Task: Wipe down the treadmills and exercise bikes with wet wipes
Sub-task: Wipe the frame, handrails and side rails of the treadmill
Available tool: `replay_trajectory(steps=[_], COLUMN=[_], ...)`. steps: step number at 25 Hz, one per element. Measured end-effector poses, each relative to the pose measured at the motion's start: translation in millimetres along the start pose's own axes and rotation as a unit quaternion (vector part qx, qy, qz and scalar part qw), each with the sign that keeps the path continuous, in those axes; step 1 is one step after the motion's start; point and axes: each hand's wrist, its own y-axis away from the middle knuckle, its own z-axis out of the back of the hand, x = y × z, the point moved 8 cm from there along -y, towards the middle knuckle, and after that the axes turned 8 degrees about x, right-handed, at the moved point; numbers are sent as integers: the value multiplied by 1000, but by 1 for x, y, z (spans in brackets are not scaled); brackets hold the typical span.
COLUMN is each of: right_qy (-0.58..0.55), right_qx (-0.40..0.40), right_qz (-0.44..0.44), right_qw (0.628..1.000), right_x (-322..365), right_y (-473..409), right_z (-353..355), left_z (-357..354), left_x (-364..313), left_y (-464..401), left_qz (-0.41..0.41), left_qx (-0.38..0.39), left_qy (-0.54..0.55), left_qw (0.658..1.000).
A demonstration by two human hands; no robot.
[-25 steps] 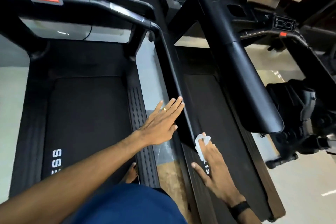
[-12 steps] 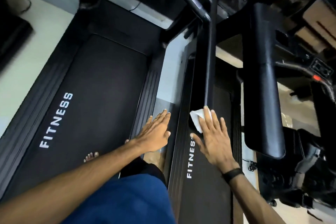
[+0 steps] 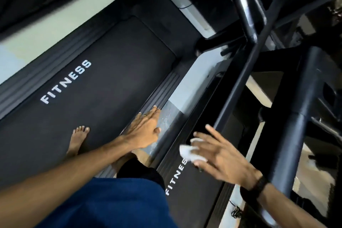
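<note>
Flanking R treadmill (image 3: 187, 187): black handrail (image 3: 238, 87), bare foot (image 3: 78, 139).

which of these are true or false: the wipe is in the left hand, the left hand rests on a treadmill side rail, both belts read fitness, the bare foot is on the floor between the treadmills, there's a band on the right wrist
1. The wet wipe is in the left hand. False: it sits under the fingers of the right hand.
2. The left hand rests on the side rail of the left treadmill. True.
3. Both treadmill belts show the word FITNESS. True.
4. The bare foot stands on the floor between the treadmills. False: it stands on the left treadmill belt.
5. A black band is on the right wrist. True.
</note>
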Motion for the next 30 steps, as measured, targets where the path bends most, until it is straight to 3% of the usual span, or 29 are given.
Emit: replay_trajectory(steps=[3, 5, 8, 10, 13, 14, 16, 19, 21, 24, 26, 28, 30], right_qy=[26, 55, -8, -53, 6, 59, 125, -23, -116, -54, 54, 87, 13], right_qx=[4, 14, 75, 54, 31, 63, 173, 284, 240, 201, 252, 352, 399], right_qz=[-135, -158, 11, 72, -104, -160, -167, 22, 87, -25, -114, -116, -18], right_qw=[990, 986, 997, 995, 994, 983, 963, 958, 960, 978, 960, 925, 916], right_x=[-87, -86, -12, -31, -141, -154, -115, 5, 0, -115, -141, -91, -7], right_y=[-40, -51, -27, -14, -34, -45, -68, -45, -31, -53, -77, -94, -83], right_z=[19, 21, -1, 14, 44, 45, 20, -19, 10, 28, 14, -27, -43], left_z=[-12, -14, -11, -7, -8, -9, -10, -1, 3, 3, -1, -1, 1], left_x=[1, 1, -7, -13, -18, -21, -27, -22, -8, 0, -6, -14, -15], left_y=[-4, -6, -8, -12, -25, -29, -34, -34, -33, -37, -40, -44, -45], left_qz=[29, 45, 53, 56, 58, 58, 59, 79, 103, 122, 117, 116, 116], left_qx=[-15, -25, -30, -32, -23, -18, -18, -38, -49, -37, -28, -28, -38], left_qy=[19, 41, 47, 53, 73, 72, 65, 101, 114, 103, 97, 96, 108], left_qw=[999, 998, 997, 997, 995, 996, 996, 991, 987, 986, 988, 988, 987])
